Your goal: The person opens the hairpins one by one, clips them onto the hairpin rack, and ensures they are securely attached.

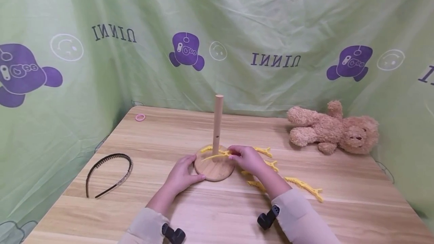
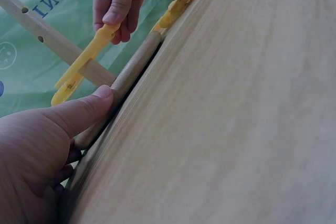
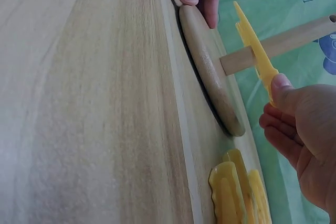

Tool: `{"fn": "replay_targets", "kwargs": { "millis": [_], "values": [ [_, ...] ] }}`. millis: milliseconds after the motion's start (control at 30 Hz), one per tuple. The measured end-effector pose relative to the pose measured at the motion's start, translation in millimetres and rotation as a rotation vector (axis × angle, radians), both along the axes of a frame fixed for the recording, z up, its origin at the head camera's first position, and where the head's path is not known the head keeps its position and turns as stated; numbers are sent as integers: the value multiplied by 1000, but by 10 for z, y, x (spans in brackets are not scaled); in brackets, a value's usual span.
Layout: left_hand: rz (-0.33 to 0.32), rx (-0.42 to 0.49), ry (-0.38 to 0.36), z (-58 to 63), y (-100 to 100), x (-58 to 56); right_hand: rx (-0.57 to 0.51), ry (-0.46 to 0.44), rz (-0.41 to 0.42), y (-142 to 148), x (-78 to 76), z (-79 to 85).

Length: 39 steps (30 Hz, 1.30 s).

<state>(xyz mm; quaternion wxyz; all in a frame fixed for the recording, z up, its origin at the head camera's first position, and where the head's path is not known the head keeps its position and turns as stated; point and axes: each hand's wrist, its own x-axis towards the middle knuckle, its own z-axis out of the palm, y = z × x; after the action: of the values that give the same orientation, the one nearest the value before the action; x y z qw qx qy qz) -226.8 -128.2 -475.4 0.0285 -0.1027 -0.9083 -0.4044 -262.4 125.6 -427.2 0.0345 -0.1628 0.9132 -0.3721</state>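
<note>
Before green cloth (image 1: 152,6) lettered "INNIU", right hand (image 1: 247,159) pinching yellow clip (image 3: 257,50), left hand (image 1: 181,175) clamped on wooden base (image 1: 214,171)

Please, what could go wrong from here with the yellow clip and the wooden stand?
The right hand pinches the yellow clip by one end, its prongs apart; if the grip slips, it might snap shut or drop. The left hand holds the round base by its edge, so a knock on the post could perhaps shift it. Other clips lie beside the right forearm, which might brush them.
</note>
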Motion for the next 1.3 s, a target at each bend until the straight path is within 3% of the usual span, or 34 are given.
{"fn": "replay_targets", "kwargs": {
  "millis": [233,667,900,1067,1300],
  "values": [
    [2,-9,2,1,-5,3,17,8,42,59,40,12],
    [-5,-1,2,-15,8,20,-51,-47,33,207,128,27],
    [-3,-12,-9,-7,4,20,-52,47,18,581,299,54],
    [-3,-15,-10,3,0,11,-52,61,-64,915,435,56],
    [-6,-12,-5,10,3,5,-17,-1,-197,1352,650,79]
  ]
}}
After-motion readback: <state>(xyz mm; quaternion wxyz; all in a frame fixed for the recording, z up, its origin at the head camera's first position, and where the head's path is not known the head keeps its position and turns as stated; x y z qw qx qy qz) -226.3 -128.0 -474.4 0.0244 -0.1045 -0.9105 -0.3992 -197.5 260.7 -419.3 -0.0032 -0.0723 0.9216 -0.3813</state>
